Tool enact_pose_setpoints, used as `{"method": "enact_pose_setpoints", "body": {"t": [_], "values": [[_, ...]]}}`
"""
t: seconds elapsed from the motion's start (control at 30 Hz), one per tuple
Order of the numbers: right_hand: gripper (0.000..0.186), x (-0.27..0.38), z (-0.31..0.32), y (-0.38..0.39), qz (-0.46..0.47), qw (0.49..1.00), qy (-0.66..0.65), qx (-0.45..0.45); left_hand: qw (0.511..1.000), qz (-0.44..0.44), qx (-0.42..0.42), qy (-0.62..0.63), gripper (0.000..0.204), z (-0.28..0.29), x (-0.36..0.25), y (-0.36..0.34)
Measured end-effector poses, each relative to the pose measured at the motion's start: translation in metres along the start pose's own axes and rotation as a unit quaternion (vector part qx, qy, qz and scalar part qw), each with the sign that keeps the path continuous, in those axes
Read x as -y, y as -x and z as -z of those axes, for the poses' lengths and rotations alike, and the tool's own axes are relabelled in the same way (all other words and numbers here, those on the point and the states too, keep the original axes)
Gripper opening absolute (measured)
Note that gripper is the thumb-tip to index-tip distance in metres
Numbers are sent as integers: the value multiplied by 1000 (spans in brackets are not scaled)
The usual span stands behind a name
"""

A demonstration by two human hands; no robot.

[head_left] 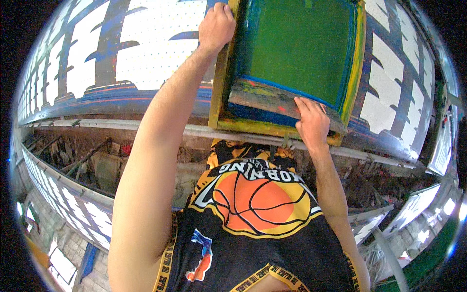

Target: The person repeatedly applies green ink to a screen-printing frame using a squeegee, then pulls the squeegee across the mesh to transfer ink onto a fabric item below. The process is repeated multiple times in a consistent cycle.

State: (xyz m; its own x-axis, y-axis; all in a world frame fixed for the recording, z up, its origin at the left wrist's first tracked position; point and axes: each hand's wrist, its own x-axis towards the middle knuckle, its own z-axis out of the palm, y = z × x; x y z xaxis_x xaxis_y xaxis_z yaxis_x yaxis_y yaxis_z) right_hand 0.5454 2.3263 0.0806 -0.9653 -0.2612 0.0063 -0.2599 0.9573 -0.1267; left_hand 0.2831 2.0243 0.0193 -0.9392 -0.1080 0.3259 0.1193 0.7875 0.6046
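A screen-printing frame (258, 127) with yellow and blue paint stains lies on the long table in front of me. Its green mesh (301, 46) fills the middle. At the top of the view, my left hand (217, 27) is closed on the frame's left side, fingers curled over the edge. My right hand (314, 124) grips a wide wooden squeegee (265, 99) near its right end, fingers over its top. The squeegee spans the near end of the mesh, slightly tilted, with blue ink along its far edge and in the trough beside it. Its blade is hidden.
White cut fabric panels (155, 44) lie in rows on the stained table, with more panels (384, 87) right of the frame. A pale rail (97, 124) runs along the table's near edge. Another table with white pieces (73, 192) stands at lower left.
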Motion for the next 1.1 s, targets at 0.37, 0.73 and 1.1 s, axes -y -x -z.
{"method": "enact_pose_setpoints", "body": {"t": [0.37,0.73,1.1], "values": [[45,-89,26,-265,-27,998,51,-37,998,51,42,-10,32,18,-9,-4],[37,-182,77,-453,64,994,70,55,997,37,-2,-74,28,14,-18,-1],[34,-200,56,-470,96,990,83,53,992,67,15,-106,29,10,-15,-2]]}}
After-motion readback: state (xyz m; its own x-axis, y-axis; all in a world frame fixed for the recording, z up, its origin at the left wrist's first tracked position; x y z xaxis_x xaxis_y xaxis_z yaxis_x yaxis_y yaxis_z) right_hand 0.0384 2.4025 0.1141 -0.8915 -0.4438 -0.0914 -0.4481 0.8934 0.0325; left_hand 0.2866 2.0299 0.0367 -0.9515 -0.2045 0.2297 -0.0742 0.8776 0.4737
